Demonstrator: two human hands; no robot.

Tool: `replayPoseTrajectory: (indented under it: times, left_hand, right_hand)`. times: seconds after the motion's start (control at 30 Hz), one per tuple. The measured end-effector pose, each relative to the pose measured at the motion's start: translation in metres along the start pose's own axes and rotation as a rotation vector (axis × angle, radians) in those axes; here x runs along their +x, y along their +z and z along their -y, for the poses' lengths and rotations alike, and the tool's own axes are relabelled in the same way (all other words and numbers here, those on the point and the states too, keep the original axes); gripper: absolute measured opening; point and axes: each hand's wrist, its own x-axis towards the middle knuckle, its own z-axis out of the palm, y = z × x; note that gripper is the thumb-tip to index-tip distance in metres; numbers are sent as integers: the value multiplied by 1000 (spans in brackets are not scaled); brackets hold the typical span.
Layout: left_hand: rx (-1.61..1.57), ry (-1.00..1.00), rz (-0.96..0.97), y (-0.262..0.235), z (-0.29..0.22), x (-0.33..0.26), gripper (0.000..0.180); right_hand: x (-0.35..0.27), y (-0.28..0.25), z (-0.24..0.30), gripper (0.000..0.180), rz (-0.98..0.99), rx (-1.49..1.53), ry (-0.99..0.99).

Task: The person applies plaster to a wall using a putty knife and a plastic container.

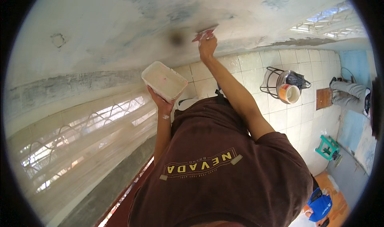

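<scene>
My left hand (161, 103) is wrapped under a white rectangular plastic tub (179, 94), held tilted near the wall. A pale, creamy paste (162, 78) coats its inside. Farther out, my right hand (208, 47) grips a reddish putty knife (203, 34) smeared with white. The putty knife's edge lies against the wall (152, 27), whose surface is patchy white with bluish and grey areas. Fingers of the right hand are closed around the tool, partly hidden by it.
A black-framed stool (273, 83) on the tiled floor (282, 119) carries an orange-and-white bucket (283, 93) and a black bag (296, 79). Beyond are a green stool (328, 148), a person in grey trousers (352, 97) and someone in blue (321, 207). Grilled windows (80, 137) line the left.
</scene>
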Motion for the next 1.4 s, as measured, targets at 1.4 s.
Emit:
replayPoseTrajectory:
  times: [1.4]
  left_hand:
    - [-90,110,-16,44,65,-7,74]
  right_hand:
    - [16,-97,-12,21,530,669,609]
